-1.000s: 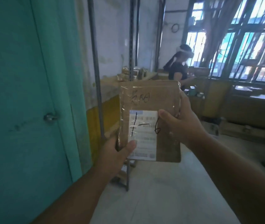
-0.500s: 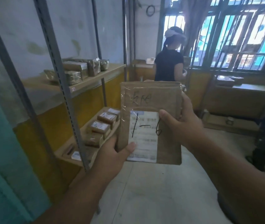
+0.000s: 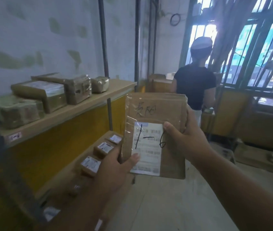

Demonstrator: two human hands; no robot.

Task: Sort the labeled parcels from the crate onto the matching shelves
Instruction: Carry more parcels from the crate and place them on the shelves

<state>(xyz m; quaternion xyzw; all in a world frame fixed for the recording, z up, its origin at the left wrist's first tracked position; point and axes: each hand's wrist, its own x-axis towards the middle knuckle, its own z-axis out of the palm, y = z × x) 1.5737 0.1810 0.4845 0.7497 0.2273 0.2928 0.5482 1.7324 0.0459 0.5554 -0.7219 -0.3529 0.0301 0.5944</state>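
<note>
Both hands hold one flat brown parcel (image 3: 155, 127) upright in the air, beside the shelves. The left hand (image 3: 115, 165) pinches its lower left corner, thumb on the white label (image 3: 147, 147) marked "1-6". The right hand (image 3: 184, 137) clamps the right edge, thumb across the front. Wrapped parcels (image 3: 49, 92) lie on the upper shelf (image 3: 75, 112), smaller ones (image 3: 103, 149) on the lower shelf (image 3: 65, 177).

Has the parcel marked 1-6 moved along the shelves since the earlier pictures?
Yes. The parcel, held in the left hand and right hand, has been carried forward past the teal door, alongside the shelf.
</note>
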